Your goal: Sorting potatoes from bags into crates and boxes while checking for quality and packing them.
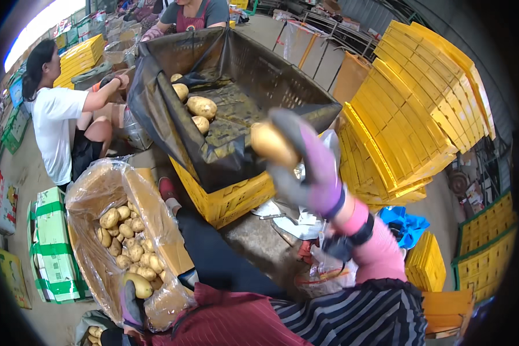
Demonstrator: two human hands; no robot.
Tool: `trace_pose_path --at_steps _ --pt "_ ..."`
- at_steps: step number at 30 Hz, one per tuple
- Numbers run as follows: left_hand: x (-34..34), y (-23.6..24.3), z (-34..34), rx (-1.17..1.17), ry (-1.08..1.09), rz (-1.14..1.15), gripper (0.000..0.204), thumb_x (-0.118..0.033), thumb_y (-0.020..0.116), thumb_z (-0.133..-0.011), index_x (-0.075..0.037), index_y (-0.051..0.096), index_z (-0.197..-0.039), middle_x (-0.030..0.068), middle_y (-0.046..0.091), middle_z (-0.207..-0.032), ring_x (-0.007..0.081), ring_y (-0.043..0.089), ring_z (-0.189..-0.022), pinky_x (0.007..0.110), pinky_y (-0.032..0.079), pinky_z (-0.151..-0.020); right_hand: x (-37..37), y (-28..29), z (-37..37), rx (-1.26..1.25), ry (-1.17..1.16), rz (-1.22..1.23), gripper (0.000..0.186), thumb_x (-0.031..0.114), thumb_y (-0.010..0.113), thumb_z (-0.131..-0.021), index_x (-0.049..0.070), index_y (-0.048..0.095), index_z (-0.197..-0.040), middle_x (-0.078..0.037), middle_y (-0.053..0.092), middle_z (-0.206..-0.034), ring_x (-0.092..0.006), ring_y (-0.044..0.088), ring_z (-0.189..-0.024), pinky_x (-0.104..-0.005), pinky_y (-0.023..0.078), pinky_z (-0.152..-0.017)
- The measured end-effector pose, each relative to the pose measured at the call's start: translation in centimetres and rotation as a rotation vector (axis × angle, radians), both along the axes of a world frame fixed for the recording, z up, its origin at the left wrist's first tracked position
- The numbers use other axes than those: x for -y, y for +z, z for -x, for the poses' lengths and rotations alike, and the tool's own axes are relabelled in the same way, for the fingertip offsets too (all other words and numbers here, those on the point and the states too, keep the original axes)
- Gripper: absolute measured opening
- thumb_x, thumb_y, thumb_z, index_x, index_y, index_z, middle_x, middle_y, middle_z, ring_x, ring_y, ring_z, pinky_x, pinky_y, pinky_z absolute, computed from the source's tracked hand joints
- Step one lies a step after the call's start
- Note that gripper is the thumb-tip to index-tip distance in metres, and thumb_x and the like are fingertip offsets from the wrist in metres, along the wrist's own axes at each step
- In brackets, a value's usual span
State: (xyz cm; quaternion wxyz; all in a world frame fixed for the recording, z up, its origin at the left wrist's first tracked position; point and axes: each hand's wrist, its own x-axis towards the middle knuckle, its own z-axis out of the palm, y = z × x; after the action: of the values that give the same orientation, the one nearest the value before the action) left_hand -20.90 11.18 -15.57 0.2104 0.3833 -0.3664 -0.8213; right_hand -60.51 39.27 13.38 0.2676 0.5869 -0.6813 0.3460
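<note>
My right hand [305, 164], in a purple and grey glove, is raised at centre right and closed round a potato [273, 144]; both are blurred by motion. Just behind it stands a crate lined with dark plastic [305, 95], with several potatoes [202, 107] lying along its left side. My gloved left hand [132, 308] is low at the left, its fingers against a large potato [139, 285] and seemingly gripping it; part of the hand is hidden. That potato is at the near end of a cardboard box lined with clear plastic [92, 199], which holds many smaller potatoes [134, 251].
The lined crate rests on a yellow crate [236, 199]. Tall stacks of yellow crates [403, 115] rise at the right. A green-taped box [53, 248] flanks the cardboard box. A person in a white shirt [60, 121] sits at the left; another person [193, 14] is behind the crate.
</note>
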Motion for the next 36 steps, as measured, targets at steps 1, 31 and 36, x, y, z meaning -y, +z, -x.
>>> trace_pose_path --at_steps 1,31,36 --pt "0.1 -0.5 -3.0 0.001 0.010 0.016 0.052 -0.045 0.060 -0.099 -0.007 0.054 -0.133 0.0084 0.064 -0.117 0.0241 0.063 -0.106 0.039 0.052 -0.093 3.1 0.4 3.5 -0.063 -0.046 0.046 0.060 0.008 0.073 -0.080 -0.001 0.053 -0.136 -0.024 0.064 -0.120 -0.0339 0.068 -0.108 -0.0387 0.055 -0.092" --pt "-9.5 19.1 14.6 -0.067 -0.648 0.573 0.041 -0.028 0.049 -0.107 0.002 0.054 -0.135 0.0085 0.063 -0.125 0.0167 0.061 -0.112 0.030 0.048 -0.099 0.4 -7.0 -12.1 0.545 0.251 -0.583 0.079 0.034 0.075 -0.083 0.001 0.040 -0.146 -0.027 0.046 -0.143 -0.0422 0.059 -0.119 -0.0448 0.051 -0.100" --pt "-11.2 20.9 15.0 -0.242 -0.807 0.444 0.043 -0.012 0.050 -0.105 0.006 0.046 -0.143 0.0146 0.061 -0.131 0.0183 0.060 -0.113 0.032 0.046 -0.103 -2.9 -7.0 -9.5 1.003 0.222 -0.205 0.079 0.022 0.081 -0.082 0.000 0.042 -0.147 -0.020 0.050 -0.146 -0.0270 0.051 -0.135 -0.0379 0.041 -0.111"
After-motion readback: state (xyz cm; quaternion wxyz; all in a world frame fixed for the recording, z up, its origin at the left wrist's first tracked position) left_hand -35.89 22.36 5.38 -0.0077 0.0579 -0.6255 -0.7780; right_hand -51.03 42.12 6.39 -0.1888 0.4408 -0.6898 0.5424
